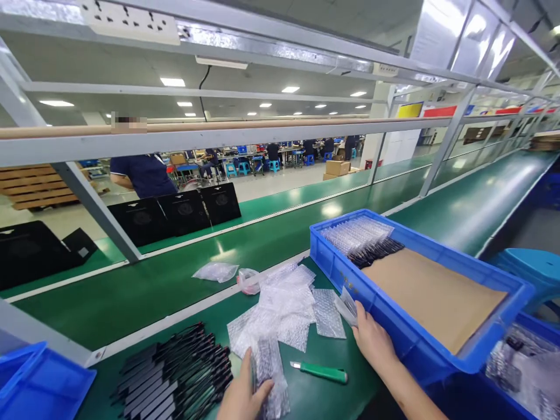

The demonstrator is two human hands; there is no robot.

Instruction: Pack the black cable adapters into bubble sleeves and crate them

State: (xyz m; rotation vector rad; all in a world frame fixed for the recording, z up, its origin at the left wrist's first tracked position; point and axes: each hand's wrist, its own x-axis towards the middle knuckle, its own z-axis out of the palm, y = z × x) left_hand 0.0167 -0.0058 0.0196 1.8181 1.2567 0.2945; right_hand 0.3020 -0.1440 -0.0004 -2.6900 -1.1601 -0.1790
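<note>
My left hand [245, 388] is closed around a narrow bubble-wrap bag [268, 364] at the front of the green bench; whether anything is inside cannot be made out. Between the fingers and thumb of my right hand [371, 335] is a flat, translucent plastic sleeve [347, 307], beside the blue crate. A loose pile of bubble-wrap bags [286, 297] spreads between and beyond my hands. The green utility knife [321, 372] lies on the bench between them, blade tip pointing left. Left of my left hand are rows of flat black parts with cables [175, 373].
A blue crate [367, 286] holds bubble-wrapped parts [359, 233] and a brown cardboard sheet [433, 291]. Another blue bin [44, 379] stands at left. Clear plastic bags [216, 271] lie by the conveyor [262, 245]. Metal rails cross ahead; a person [142, 175] stands beyond black panels [184, 210].
</note>
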